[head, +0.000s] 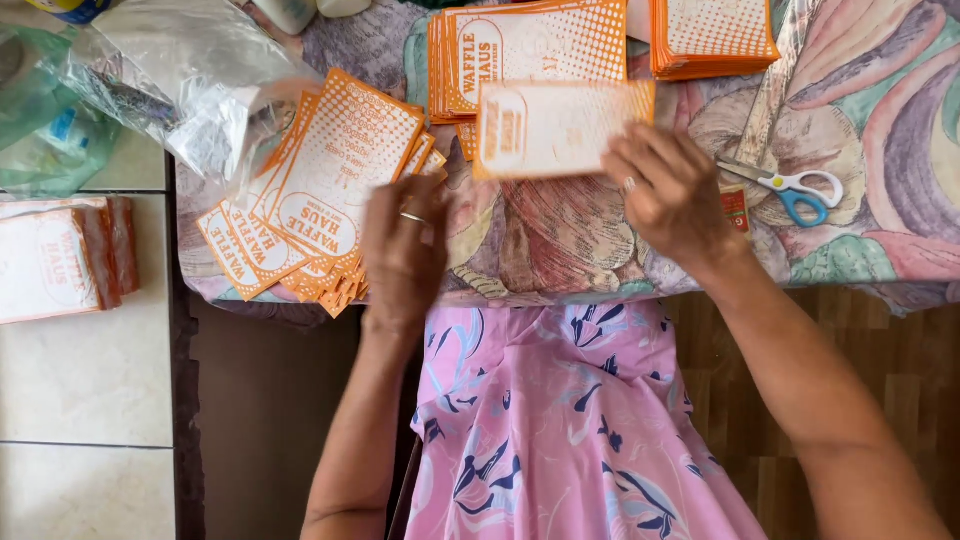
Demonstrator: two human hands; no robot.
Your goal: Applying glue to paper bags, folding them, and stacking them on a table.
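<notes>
My right hand (pixel 672 195) grips one orange-and-white printed paper sleeve (pixel 560 128) by its lower right corner and holds it flat above the patterned tablecloth (pixel 560 240). My left hand (pixel 403 252), with a ring on one finger, hovers at the right edge of a fanned pile of the same sleeves (pixel 318 195); it is blurred and nothing shows in it. Behind the held sleeve lies a neat stack of sleeves (pixel 530 50). Another stack (pixel 712 38) sits at the far right.
Blue-and-white scissors (pixel 797 190) lie to the right of my right hand. Clear plastic bags (pixel 175 90) sit at the far left of the table. A wrapped bundle of sleeves (pixel 60 262) rests on the tiled floor. My pink floral lap (pixel 560 420) is below.
</notes>
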